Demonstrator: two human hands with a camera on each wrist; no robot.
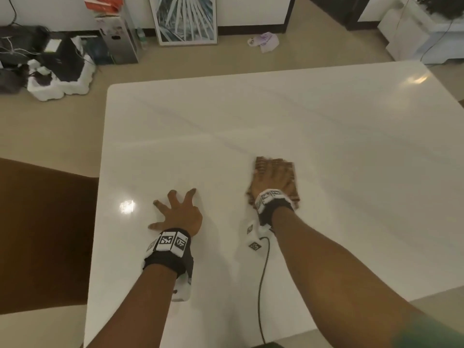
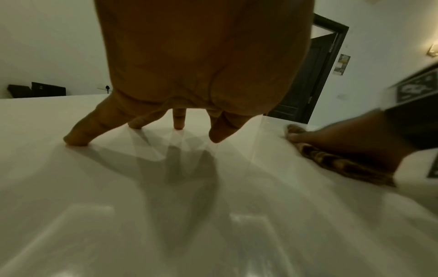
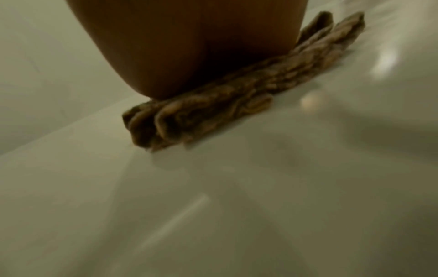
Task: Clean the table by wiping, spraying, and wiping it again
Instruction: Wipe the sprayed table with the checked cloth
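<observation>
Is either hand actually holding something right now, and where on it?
Neither grips anything. The right hand presses flat on the middle of the brown cloth; the left hand rests spread fingertips on the table.

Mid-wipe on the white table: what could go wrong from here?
1. The black cable trails across the table behind the right hand; a backward stroke could snag it.
2. The cloth is bunched in folds under the palm, so contact may be uneven and leave streaks.
3. The left hand braces on fingertips, likely smudging the glossy top.

A glossy white table (image 1: 301, 116) carries a brown patterned cloth (image 1: 288, 167) (woven stripes, blurred), beside black-and-white wristbands (image 1: 168, 243).
</observation>
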